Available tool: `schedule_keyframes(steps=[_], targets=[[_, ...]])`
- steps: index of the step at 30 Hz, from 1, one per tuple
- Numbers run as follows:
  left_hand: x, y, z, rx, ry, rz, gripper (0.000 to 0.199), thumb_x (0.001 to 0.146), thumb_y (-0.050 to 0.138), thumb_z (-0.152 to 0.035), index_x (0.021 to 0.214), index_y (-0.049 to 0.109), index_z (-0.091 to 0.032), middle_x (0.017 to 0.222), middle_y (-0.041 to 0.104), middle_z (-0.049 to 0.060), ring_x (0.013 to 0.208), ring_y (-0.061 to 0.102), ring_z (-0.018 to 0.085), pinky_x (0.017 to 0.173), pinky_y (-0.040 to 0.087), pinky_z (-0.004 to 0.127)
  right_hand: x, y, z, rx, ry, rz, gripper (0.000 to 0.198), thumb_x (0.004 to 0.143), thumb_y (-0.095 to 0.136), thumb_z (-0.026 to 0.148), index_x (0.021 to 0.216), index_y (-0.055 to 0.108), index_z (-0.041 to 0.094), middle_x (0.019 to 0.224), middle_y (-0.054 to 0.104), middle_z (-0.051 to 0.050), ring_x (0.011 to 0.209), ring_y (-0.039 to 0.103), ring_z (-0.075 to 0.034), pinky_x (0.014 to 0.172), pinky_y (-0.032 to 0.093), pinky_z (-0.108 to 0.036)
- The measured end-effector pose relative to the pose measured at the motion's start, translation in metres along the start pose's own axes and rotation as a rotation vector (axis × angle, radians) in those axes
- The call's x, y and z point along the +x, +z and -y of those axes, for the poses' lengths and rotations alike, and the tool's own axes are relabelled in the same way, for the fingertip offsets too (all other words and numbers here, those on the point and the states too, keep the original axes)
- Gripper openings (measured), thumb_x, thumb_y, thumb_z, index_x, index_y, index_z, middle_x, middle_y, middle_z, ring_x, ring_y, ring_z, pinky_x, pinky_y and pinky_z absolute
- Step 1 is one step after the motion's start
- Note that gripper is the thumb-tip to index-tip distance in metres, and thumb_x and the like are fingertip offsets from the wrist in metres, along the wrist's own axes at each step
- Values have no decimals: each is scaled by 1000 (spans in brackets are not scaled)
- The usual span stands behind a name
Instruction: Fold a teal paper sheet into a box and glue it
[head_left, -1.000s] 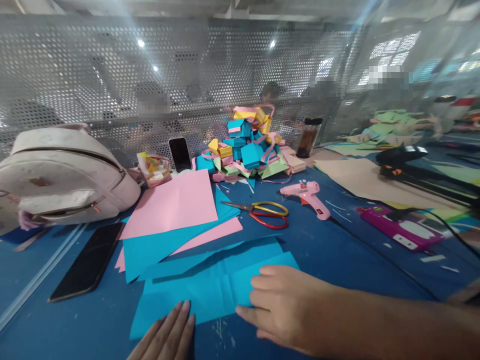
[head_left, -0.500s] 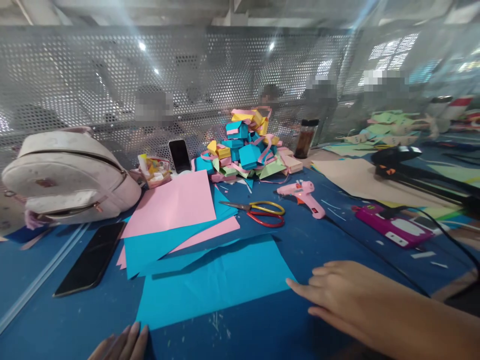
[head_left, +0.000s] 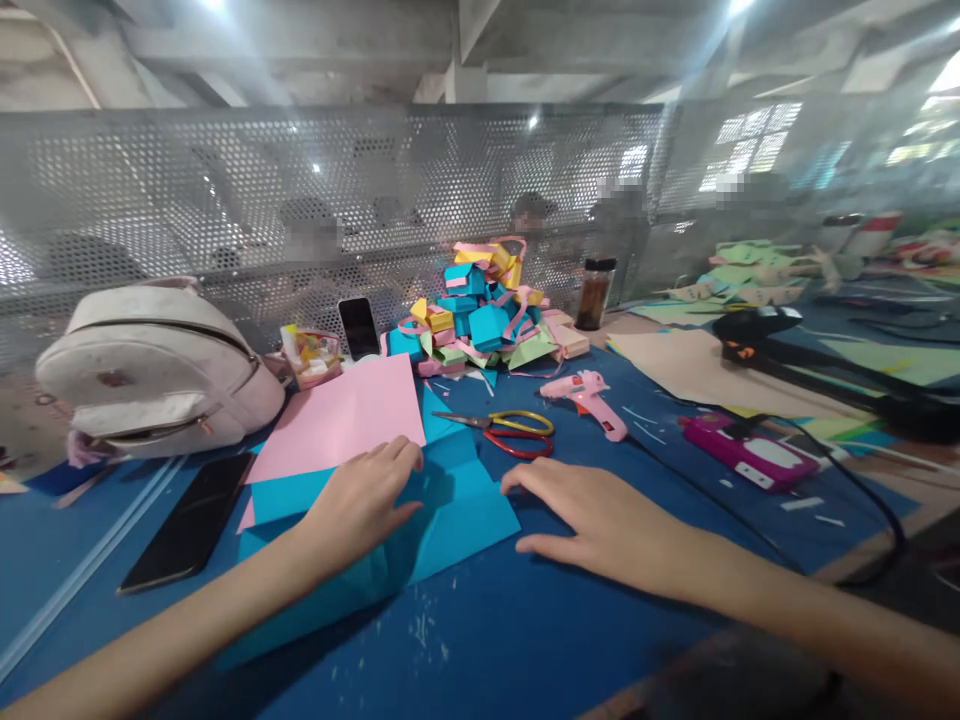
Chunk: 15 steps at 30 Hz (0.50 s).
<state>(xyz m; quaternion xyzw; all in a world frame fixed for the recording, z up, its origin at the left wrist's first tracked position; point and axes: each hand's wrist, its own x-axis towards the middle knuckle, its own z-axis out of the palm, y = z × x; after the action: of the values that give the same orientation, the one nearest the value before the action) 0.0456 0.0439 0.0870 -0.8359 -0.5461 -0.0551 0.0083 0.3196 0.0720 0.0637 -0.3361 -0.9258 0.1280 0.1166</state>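
Observation:
A creased blue paper sheet lies on the blue table before me. My left hand is over its far part, with fingers bent downward and the thumb apart; its palm side is hidden. By the sheet's right edge is my right hand, thumb and fingers spread, nothing between them. Beyond the left hand a pink paper sheet rests on more blue and pink paper. Scissors with one yellow and one red handle lie past the sheet, and a pink glue gun lies to their right.
Folded paper boxes are heaped at the back by a lidded bottle. A white backpack and black phone occupy the left. A magenta power strip with cables lies right. Behind stands a perforated metal screen.
My left hand has moved from the near edge up over the blue sheet. My right hand has shifted left and opened its thumb wider. The view has tilted up slightly.

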Motion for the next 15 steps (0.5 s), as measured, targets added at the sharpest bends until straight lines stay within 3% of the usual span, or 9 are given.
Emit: schedule_keyframes(steps=[4, 7, 11, 13, 15], targets=[[16, 9, 29, -111, -59, -1, 37, 78, 54, -16, 115, 49, -17, 118, 57, 10, 93, 63, 22, 78, 49, 34, 8, 12, -8, 114, -18, -4, 57, 83, 72, 35, 134, 48, 23, 138, 53, -9, 125, 51, -26, 99, 46, -41], [11, 10, 51, -217, -78, 58, 30, 73, 57, -20, 103, 59, -19, 102, 65, 5, 83, 63, 20, 75, 48, 31, 16, 20, -10, 159, -67, 8, 58, 82, 72, 28, 136, 49, 24, 137, 54, -8, 125, 50, -25, 100, 44, -40], [-1, 10, 68, -346, -166, 29, 20, 72, 62, -27, 89, 69, -20, 86, 70, 4, 82, 63, 24, 76, 46, 33, 31, 19, -5, 153, -240, 51, 27, 84, 64, 11, 109, 67, 22, 104, 67, -3, 100, 60, -19, 92, 45, -36], [-3, 5, 72, -426, -215, -26, 15, 68, 67, -28, 80, 71, -20, 78, 70, 3, 78, 62, 24, 74, 46, 32, 41, 11, -6, 106, -318, -23, 24, 81, 59, 1, 88, 71, 21, 92, 65, -1, 92, 59, -17, 90, 44, -36], [-4, -2, 74, -535, -264, -89, 12, 65, 73, -30, 69, 69, -19, 67, 67, 1, 72, 62, 22, 69, 46, 30, 51, -1, -10, 83, -334, -177, 32, 75, 53, -6, 75, 70, 20, 96, 62, -2, 96, 57, -18, 91, 42, -37]])
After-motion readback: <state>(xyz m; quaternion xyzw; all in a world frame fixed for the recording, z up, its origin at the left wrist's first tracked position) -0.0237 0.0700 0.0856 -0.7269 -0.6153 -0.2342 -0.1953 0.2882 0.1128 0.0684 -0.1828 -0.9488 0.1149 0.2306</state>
